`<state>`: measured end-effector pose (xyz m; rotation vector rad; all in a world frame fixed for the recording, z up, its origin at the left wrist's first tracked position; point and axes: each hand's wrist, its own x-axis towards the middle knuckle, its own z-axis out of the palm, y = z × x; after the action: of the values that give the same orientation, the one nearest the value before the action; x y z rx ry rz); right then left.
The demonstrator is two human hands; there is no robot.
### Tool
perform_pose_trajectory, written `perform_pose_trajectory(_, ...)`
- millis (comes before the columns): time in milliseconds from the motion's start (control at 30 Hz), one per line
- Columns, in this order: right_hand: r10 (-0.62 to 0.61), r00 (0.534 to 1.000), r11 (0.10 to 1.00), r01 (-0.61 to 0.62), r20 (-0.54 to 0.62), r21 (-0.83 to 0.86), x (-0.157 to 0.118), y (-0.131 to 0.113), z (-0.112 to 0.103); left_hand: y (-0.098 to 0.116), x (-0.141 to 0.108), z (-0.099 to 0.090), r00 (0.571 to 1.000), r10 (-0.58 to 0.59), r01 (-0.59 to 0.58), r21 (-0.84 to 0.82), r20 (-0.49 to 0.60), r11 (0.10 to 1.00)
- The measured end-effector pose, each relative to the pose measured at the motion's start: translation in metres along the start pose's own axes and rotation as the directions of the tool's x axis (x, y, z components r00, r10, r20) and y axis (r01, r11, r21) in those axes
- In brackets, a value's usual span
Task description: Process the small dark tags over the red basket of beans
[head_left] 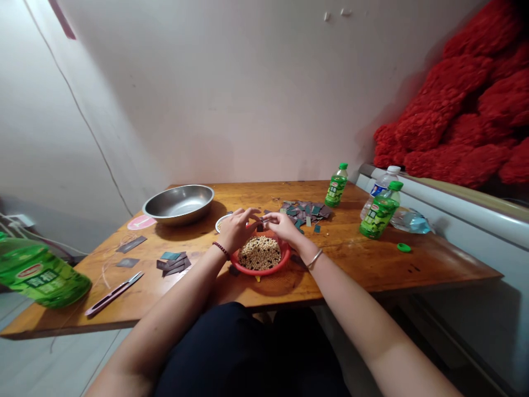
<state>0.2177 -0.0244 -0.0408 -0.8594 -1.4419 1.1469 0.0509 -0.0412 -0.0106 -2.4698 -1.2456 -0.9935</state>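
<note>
Over the far rim of a red plastic basket point(276, 268), my left hand point(239, 225) and my right hand point(281, 225) meet at their fingertips. A small dark piece point(260, 226) shows between them, and both hands seem to pinch it; its exact kind is too small to make out. Pale round beans point(260, 253) mixed with some black ones lie in the basket. Behind my left hand, a white bowl point(219, 223) with pale beans is partly hidden. A loose pile of dark brown and green flat rectangular pieces point(308, 212) lies just beyond my right hand.
A steel basin point(179, 205) stands at the back left. Nearer are a small stack of dark pieces point(173, 264), a craft knife point(114, 294) and a large green bottle point(41, 275). Green drink bottles point(336, 186) and a green cap point(404, 248) are at right, beside red fluffy bundles point(458, 110).
</note>
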Motion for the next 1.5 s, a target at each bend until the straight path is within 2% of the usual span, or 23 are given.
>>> perform_pose_trajectory(267,0.022,0.999,1.0,-0.023,-0.038,-0.012,0.003,0.003,-0.001,-0.001,0.0,0.002,1.0,0.009,-0.009,-0.001,-0.014,1.0)
perform_pose_trajectory(467,-0.035,0.999,0.997,0.034,-0.016,-0.063,0.003,0.002,-0.002,-0.001,0.001,0.002,1.0,0.006,-0.006,-0.011,-0.004,1.0)
perform_pose_trajectory(700,-0.031,0.999,0.998,0.031,0.009,-0.045,0.002,0.002,-0.001,0.0,0.0,0.001,1.0,-0.002,0.002,-0.011,-0.004,1.0)
perform_pose_trajectory(1067,-0.079,0.995,0.996,0.077,-0.055,-0.039,0.004,0.006,0.001,0.003,0.0,0.0,1.0,0.011,-0.011,0.009,-0.008,1.0)
perform_pose_trajectory(1300,-0.071,0.99,0.997,0.075,-0.118,0.032,0.009,0.012,-0.002,0.004,-0.001,-0.001,0.999,0.035,-0.035,0.025,-0.006,0.999)
perform_pose_trajectory(1500,-0.01,0.99,0.988,0.031,-0.14,0.148,0.012,0.015,-0.003,0.004,-0.001,0.0,0.999,0.047,-0.047,0.043,-0.015,0.998)
